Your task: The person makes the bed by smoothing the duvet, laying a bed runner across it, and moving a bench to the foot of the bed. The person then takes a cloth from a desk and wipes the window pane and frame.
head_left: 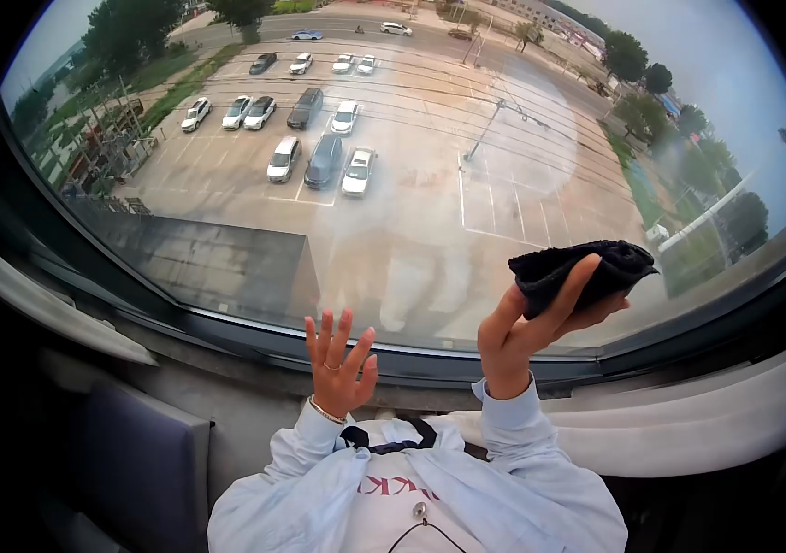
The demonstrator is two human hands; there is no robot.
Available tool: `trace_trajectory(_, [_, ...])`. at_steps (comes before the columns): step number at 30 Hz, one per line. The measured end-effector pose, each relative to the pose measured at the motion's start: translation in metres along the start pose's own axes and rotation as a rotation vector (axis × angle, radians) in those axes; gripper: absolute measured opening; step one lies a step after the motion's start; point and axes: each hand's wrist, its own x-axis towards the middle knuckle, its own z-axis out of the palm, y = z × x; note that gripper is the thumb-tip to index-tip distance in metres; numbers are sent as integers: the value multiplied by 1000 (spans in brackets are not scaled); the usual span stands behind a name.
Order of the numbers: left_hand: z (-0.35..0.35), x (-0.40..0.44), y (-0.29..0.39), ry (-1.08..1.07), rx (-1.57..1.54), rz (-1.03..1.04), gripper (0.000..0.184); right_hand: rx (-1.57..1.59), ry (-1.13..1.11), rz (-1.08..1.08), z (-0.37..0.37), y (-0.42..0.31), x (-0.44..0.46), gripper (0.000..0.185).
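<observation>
A large window pane [411,267] fills the upper part of the head view, with a parking lot seen through it. My right hand [545,323] is raised at the right, its fingers wrapped round a folded black cloth [586,267]. The cloth is held up in front of the glass; whether it touches the pane I cannot tell. To the left, my left hand [339,364] is held up with its fingers spread and nothing in it, near the lower edge of the window. A ring and a bracelet show on it.
A dark window frame [227,330] curves along the bottom of the pane. Pale curtains [679,424] lie to the right and at the far left. A grey-blue padded panel [139,452] stands at the lower left. Faint reflections show on the glass.
</observation>
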Motion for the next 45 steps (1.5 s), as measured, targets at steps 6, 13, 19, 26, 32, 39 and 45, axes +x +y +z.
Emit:
trace_trajectory(6, [-46, -8, -36, 54, 1, -97, 36, 3, 17, -108, 26, -75, 19, 59])
trace_trajectory(13, [-93, -25, -78, 35, -71, -231, 34, 41, 12, -183, 68, -167, 22, 47])
trace_trajectory(19, [-138, -37, -112, 23, -35, -275, 35, 78, 0, -203, 105, -258, 27, 40])
trace_trajectory(26, [-180, -52, -140, 149, -35, -327, 34, 131, 56, -227, 155, -372, 27, 44])
trace_trajectory(32, [-200, -55, -155, 115, -33, -323, 34, 110, -37, -357, 171, -378, -32, 36])
trace_trajectory(39, [-204, -60, -164, 81, -34, -340, 34, 104, -158, -502, 153, -321, -62, 30])
trace_trajectory(45, [-188, -49, -162, -3, -60, -333, 33, -19, -126, -469, 127, -253, -84, 29])
